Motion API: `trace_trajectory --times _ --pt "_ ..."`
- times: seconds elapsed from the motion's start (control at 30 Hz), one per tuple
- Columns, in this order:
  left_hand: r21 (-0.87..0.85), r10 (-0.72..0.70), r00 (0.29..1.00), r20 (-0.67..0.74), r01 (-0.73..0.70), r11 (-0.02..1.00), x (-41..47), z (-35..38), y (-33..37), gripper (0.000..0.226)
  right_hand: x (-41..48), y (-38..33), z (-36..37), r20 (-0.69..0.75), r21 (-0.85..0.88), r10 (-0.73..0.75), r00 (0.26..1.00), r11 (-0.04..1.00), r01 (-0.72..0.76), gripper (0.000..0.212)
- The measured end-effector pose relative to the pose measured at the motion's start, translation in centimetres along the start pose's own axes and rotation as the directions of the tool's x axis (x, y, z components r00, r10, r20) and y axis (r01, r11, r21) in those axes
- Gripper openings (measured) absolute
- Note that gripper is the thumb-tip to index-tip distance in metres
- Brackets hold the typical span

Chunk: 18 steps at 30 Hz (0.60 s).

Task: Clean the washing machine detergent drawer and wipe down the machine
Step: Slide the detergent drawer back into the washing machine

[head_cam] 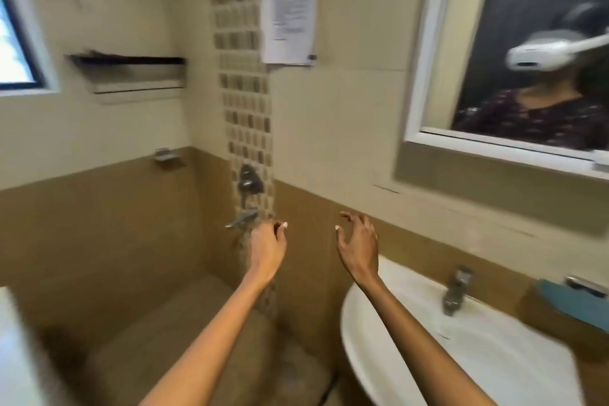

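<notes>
Both my arms reach forward in a tiled bathroom, and the whole view is blurred by motion. My left hand (267,242) hangs in the air with loosely curled fingers and holds nothing. It is just right of a wall tap spout (241,218). My right hand (358,239) is raised beside it with fingers spread, empty, above the left rim of a white washbasin (369,333). No washing machine or detergent drawer can be made out; a white edge (13,346) shows at the bottom left.
A tiled wash area (184,316) lies below the wall tap and its mixer knob (249,179). The basin has its own tap (456,290); a blue item (573,301) sits at the right. A mirror (527,53) reflects a person with a headset. Wall shelves (131,71) and a window (13,39) are left.
</notes>
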<state>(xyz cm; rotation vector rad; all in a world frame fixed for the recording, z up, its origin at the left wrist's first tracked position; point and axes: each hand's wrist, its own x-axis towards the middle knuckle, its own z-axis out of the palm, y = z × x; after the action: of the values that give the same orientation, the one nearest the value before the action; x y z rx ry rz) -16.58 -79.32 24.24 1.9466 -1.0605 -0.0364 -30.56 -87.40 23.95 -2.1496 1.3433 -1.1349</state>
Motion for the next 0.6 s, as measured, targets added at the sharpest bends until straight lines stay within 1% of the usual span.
trace_trajectory --times 0.1,0.17,0.23,0.33,0.47,0.53,0.6 --pt "0.073 -0.139 0.98 -0.144 0.151 0.986 -1.5 -9.0 -6.5 0.024 -3.3 -7.9 5.9 0.137 0.064 -0.139 0.981 0.989 0.131 0.032" --pt "0.089 -0.21 0.944 -0.255 0.239 0.967 -3.2 -14.2 -10.2 0.023 -5.8 -12.6 9.4 0.211 0.111 -0.237 0.948 0.97 0.218 0.032" --pt "0.095 -0.28 0.891 -0.357 0.333 0.938 -5.7 -19.7 -14.0 0.023 -9.2 -17.7 12.6 0.284 0.188 -0.321 0.903 0.943 0.276 0.033" --pt "0.078 -0.389 0.778 -0.494 0.485 0.871 -10.0 -27.4 -19.1 0.023 -14.8 -24.9 16.9 0.374 0.265 -0.426 0.823 0.9 0.346 0.033" --pt "0.049 -0.466 0.622 -0.629 0.63 0.775 -16.7 -37.7 -25.9 0.023 -23.1 -33.5 22.2 0.471 0.353 -0.53 0.705 0.846 0.4 0.032" --pt "0.044 -0.496 0.554 -0.669 0.695 0.718 -20.0 -42.6 -29.3 0.023 -27.4 -36.8 24.6 0.526 0.384 -0.551 0.648 0.834 0.397 0.032" --pt "0.053 -0.524 0.498 -0.691 0.758 0.65 -23.2 -47.6 -32.7 0.024 -32.1 -39.7 26.9 0.586 0.421 -0.542 0.603 0.839 0.345 0.03"
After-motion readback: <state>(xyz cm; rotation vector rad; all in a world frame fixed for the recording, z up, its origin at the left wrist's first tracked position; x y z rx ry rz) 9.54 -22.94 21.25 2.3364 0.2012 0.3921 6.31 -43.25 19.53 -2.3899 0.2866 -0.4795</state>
